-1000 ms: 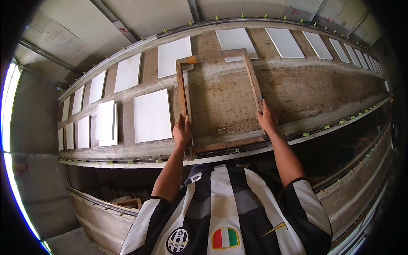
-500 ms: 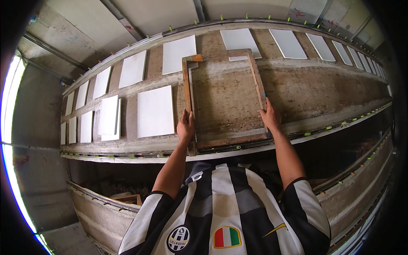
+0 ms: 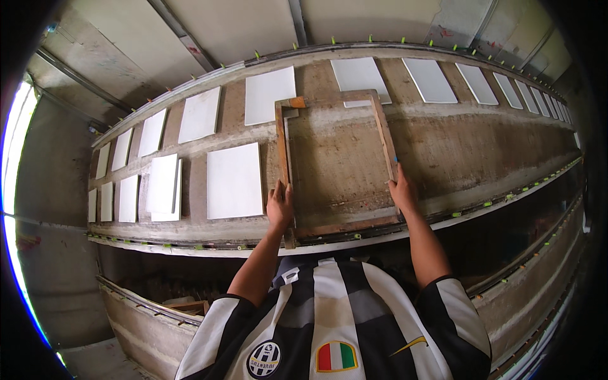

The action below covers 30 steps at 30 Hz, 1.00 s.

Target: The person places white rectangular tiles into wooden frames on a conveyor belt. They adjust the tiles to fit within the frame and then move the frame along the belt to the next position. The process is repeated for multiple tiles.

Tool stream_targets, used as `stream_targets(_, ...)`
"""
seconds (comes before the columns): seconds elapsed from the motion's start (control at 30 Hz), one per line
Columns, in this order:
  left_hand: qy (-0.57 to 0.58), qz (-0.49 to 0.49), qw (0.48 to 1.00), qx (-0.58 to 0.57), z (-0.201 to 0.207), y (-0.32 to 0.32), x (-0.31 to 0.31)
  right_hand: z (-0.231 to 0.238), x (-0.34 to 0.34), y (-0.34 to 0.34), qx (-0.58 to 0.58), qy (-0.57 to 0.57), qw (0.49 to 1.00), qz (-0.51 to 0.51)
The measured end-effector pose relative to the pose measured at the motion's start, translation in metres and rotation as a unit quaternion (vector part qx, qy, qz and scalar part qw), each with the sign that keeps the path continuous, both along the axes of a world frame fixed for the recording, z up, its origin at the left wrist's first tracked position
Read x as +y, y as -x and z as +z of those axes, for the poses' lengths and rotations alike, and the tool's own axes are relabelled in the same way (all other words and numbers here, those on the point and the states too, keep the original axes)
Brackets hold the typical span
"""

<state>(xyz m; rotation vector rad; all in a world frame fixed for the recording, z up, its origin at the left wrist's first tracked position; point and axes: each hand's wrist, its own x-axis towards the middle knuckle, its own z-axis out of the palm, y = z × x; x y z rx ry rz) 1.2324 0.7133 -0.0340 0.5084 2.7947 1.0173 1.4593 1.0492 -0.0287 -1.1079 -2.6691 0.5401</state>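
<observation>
A rectangular wooden frame (image 3: 384, 136) lies over the long brown table, with the stained tabletop visible through its middle. I cannot tell whether mesh is stretched across it. My left hand (image 3: 279, 204) is closed around the frame's left side near its lower corner. On the opposite side, my right hand (image 3: 403, 188) grips the right bar. The far edge of the frame overlaps the lower parts of two white sheets, one at the far left corner (image 3: 270, 95) and another at the far right (image 3: 360, 77). Close to my left hand lies another white sheet (image 3: 234, 181).
More white sheets run in rows along the table (image 3: 462, 136), including an overlapping pair (image 3: 163, 183) at left. Rails with small green clips (image 3: 358, 236) line both table edges. Behind me, across a dark gap, stands a second long table (image 3: 149, 316).
The whole scene sits slightly lower in the picture, as my view has tilted up. Both hands keep their hold on the wooden frame, which stays in nearly the same place on the table.
</observation>
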Motion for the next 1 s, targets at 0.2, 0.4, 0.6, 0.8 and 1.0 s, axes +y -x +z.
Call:
stream_targets(0.2, 0.029, 0.004, 0.999, 0.016, 0.014, 0.001, -0.003, 0.04, -0.025, 0.025, -0.126, -0.088, 0.988, -0.012)
stream_targets(0.4, -0.054, 0.054, 0.993, 0.093, 0.029, 0.032, -0.028, 0.048, -0.098, 0.135, 0.038, -0.045, 0.985, 0.159)
stream_targets(0.6, -0.126, 0.198, 0.971, 0.057, 0.044, 0.091, -0.109, 0.045, -0.231, 0.264, 0.171, 0.032, 0.919, 0.354)
stream_targets(0.8, -0.163, 0.351, 0.918, 0.087, 0.026, 0.153, -0.246, 0.044, -0.371, 0.366, 0.065, 0.239, 0.871, 0.424)
stream_targets(1.0, -0.198, 0.443, 0.867, 0.111, 0.027, 0.211, -0.35, 0.024, -0.513, 0.449, -0.011, 0.591, 0.75, 0.297)
